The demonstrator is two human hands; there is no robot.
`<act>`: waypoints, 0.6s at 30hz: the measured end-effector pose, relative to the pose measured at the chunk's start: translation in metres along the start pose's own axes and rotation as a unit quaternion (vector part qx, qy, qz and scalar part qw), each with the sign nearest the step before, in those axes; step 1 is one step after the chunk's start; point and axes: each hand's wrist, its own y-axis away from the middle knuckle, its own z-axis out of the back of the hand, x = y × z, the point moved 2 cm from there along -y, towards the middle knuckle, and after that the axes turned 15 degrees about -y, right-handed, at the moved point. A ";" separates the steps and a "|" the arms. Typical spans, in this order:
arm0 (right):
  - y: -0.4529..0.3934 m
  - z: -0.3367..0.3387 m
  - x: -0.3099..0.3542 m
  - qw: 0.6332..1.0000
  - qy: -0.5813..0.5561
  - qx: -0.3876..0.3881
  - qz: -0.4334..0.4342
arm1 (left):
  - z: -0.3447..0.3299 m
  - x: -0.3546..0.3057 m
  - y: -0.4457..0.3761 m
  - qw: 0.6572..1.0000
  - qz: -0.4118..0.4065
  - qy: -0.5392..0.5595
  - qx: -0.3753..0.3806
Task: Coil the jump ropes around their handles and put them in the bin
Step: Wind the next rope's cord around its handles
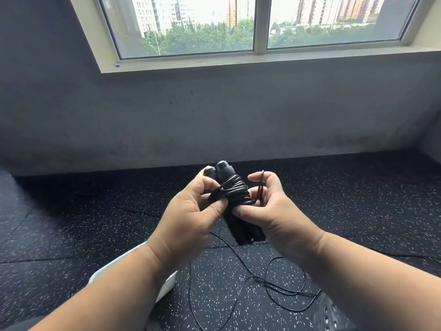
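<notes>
Two hands at frame centre, your left hand [191,209] clamping the coiled handles [229,189], your right hand [267,206] fingers pinching a rope loop [261,187].

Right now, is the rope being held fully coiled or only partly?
Nearly coiled: rope wraps the handles; a short loop stays in the right hand.

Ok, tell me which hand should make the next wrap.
Right. The right hand pinches the free cord loop beside the coil, while the left hand grips the handles.
</notes>
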 end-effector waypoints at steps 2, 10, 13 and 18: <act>-0.001 0.001 0.007 1.000 0.024 0.014 -0.014 | 0.003 0.002 0.000 1.000 -0.005 0.025 0.018; 0.002 0.005 0.018 0.989 0.137 0.060 -0.016 | 0.003 0.009 0.004 0.991 0.060 0.103 0.057; 0.008 0.000 0.016 0.979 0.186 0.087 0.019 | -0.008 0.006 0.008 0.973 0.128 0.190 0.034; 0.021 -0.012 0.001 0.977 0.170 0.124 0.041 | -0.022 0.010 0.009 0.928 0.220 0.293 -0.064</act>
